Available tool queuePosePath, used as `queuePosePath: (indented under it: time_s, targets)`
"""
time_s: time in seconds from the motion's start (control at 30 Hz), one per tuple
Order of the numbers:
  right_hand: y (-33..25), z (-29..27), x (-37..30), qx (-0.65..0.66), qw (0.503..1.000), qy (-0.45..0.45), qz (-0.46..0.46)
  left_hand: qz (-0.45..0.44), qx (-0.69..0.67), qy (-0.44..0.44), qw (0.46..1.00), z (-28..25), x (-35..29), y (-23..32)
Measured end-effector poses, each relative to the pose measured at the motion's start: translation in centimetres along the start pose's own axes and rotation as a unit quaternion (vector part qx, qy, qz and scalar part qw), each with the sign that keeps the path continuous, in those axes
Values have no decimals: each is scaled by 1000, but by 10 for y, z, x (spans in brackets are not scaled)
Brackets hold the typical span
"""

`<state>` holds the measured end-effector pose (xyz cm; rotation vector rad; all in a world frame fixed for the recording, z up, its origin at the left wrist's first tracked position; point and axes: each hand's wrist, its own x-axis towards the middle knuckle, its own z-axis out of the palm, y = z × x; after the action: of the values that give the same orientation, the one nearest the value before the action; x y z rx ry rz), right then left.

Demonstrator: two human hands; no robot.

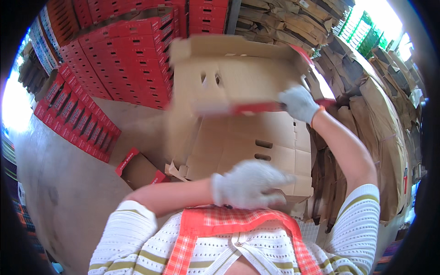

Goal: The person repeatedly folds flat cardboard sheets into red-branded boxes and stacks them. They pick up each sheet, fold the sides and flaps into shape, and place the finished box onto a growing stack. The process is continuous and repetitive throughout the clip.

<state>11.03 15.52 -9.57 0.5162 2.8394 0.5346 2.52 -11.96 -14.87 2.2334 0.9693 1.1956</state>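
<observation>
In the head view, the gloved right hand [299,104] grips the near-right edge of an open cardboard box [256,75] over flat cardboard sheets [224,146]; the blurred left hand [247,184], fingers loosely extended, is near the sheets.

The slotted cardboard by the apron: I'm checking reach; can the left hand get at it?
Probably yes: the left hand is at the near part of the slotted cardboard, nothing visible between; the open box in the right hand is farther off.
</observation>
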Motion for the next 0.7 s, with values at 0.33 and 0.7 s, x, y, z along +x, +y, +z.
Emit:
queuePosePath:
  time_s: [0.33, 0.7]
  targets:
    - [-48, 79, -173, 109, 981, -38, -158, 136, 505, -253, 814, -144, -50, -98]
    - [-25, 43, -165, 221, 949, 169, 146, -41, 407, -105, 906, -101, 8, -82]
